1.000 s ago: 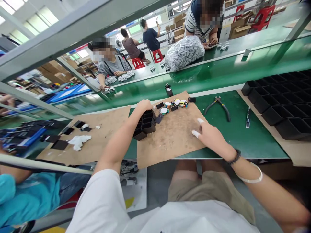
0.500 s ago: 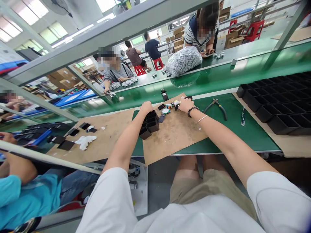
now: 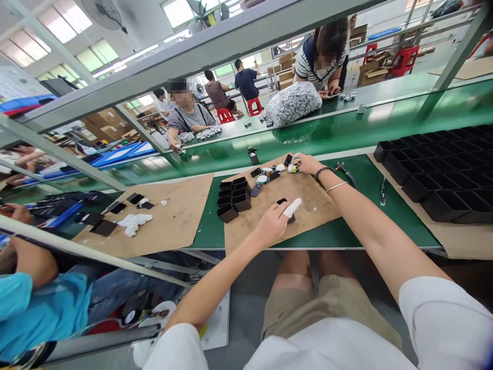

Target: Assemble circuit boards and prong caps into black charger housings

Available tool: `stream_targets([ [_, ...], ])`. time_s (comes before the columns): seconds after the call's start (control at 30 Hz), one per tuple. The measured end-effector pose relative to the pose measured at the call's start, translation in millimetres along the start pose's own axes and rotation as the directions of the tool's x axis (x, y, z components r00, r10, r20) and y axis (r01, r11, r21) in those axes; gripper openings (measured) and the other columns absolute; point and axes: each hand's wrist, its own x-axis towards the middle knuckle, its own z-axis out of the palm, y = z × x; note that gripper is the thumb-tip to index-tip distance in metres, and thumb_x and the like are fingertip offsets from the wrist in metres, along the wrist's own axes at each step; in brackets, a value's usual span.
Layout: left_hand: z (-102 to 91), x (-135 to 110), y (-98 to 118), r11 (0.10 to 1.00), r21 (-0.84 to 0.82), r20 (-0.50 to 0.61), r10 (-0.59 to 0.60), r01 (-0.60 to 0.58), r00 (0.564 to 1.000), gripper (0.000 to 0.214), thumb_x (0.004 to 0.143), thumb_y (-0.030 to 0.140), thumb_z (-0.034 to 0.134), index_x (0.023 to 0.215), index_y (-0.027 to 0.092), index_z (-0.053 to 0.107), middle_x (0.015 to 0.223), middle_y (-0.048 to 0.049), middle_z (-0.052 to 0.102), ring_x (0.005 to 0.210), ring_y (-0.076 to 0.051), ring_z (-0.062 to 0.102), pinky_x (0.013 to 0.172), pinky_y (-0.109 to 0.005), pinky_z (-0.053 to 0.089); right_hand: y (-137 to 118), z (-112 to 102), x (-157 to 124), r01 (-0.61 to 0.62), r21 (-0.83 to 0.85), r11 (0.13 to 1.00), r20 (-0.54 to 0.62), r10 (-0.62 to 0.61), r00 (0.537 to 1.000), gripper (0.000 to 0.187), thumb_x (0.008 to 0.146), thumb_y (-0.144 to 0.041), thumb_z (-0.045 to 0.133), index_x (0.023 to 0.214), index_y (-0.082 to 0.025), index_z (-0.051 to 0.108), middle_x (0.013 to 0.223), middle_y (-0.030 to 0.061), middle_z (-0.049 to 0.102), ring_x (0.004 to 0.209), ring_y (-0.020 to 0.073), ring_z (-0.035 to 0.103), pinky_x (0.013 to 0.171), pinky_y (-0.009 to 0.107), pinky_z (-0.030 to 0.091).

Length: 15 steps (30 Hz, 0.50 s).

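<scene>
My left hand [image 3: 272, 223], with a white cover on one finger, is closed around a small black box [image 3: 291, 220] low over the brown cardboard [image 3: 246, 231]; the hand hides most of the box. Farther out, my right hand [image 3: 308, 163] pinches a small circuit board [image 3: 294, 168] with white and yellow parts. Beside that hand lies a black piece [image 3: 288, 160]. More circuit boards [image 3: 263, 179] and dark pieces lie in a loose group left of it. Several open black boxes [image 3: 234, 198] stand together on the cardboard's left side.
Cutting pliers [image 3: 346, 174] lie partly behind my right wrist, and a slim tool [image 3: 382, 191] lies farther right. Many black boxes [image 3: 442, 174] fill the right side. A black box with parts [image 3: 253, 155] stands by the green belt [image 3: 331, 126]. Co-workers sit opposite and at left.
My left hand has moved from the group of black boxes toward me and right, with a black box in it. My right hand has shifted slightly right, holding a circuit board.
</scene>
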Motion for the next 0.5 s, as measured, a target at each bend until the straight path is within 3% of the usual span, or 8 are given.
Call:
stream_targets([
  [0.17, 15.1, -22, 25, 0.998, -0.059, -0.152, -0.02, 0.011, 0.988, 0.05, 0.1, 0.02, 0.049, 0.149, 0.016, 0.042, 0.131, -0.0225, 0.067, 0.112, -0.028, 0.068, 0.094, -0.044, 0.054, 1, -3, -3, 0.012, -0.085, 0.996, 0.051, -0.008, 0.999, 0.049, 0.084, -0.023, 0.075, 0.13, -0.009, 0.064, 0.124, 0.017, 0.072, 0.115, 0.0297, 0.067, 0.093, 0.033, 0.051],
  [0.27, 12.5, -23, 32, 0.952, -0.219, -0.215, -0.263, 0.216, 0.941, 0.071, 0.093, 0.036, 0.066, 0.155, 0.024, 0.033, 0.146, -0.0213, 0.057, 0.137, -0.033, 0.055, 0.113, -0.052, 0.044, -14, 1, -1, 0.017, -0.13, 0.991, 0.053, -0.01, 0.999, 0.044, 0.088, -0.029, 0.073, 0.129, -0.013, 0.064, 0.138, 0.0157, 0.064, 0.13, 0.031, 0.058, 0.108, 0.047, 0.047],
  [0.37, 7.5, -23, 31, 0.751, -0.474, -0.082, -0.558, 0.46, 0.826, 0.094, 0.082, 0.043, 0.077, 0.159, 0.028, 0.025, 0.162, -0.018, 0.04, 0.152, -0.035, 0.038, 0.124, -0.054, 0.032, -30, -1, 6, 0.018, -0.118, 0.993, 0.078, -0.008, 0.997, 0.035, 0.094, -0.034, 0.069, 0.124, -0.015, 0.066, 0.139, 0.0123, 0.063, 0.133, 0.0287, 0.057, 0.112, 0.056, 0.044],
  [0.43, 4.3, -22, 26, 0.601, -0.601, 0.067, -0.619, 0.527, 0.782, 0.104, 0.077, 0.041, 0.081, 0.161, 0.027, 0.021, 0.165, -0.0172, 0.036, 0.155, -0.034, 0.034, 0.126, -0.052, 0.03, -37, -7, 10, 0.015, -0.074, 0.997, 0.11, -0.007, 0.994, 0.029, 0.093, -0.032, 0.071, 0.115, -0.014, 0.07, 0.131, 0.0119, 0.068, 0.127, 0.0279, 0.061, 0.11, 0.051, 0.047],
  [0.5, 1.6, -20, 21, 0.483, -0.681, 0.193, -0.606, 0.55, 0.771, 0.108, 0.075, 0.038, 0.082, 0.162, 0.024, 0.02, 0.164, -0.0176, 0.038, 0.154, -0.033, 0.035, 0.126, -0.05, 0.031, -37, -16, 11, 0.012, -0.005, 1.0, 0.146, -0.011, 0.989, 0.023, 0.086, -0.026, 0.077, 0.104, -0.012, 0.075, 0.119, 0.0128, 0.075, 0.12, 0.0293, 0.066, 0.105, 0.043, 0.051],
])
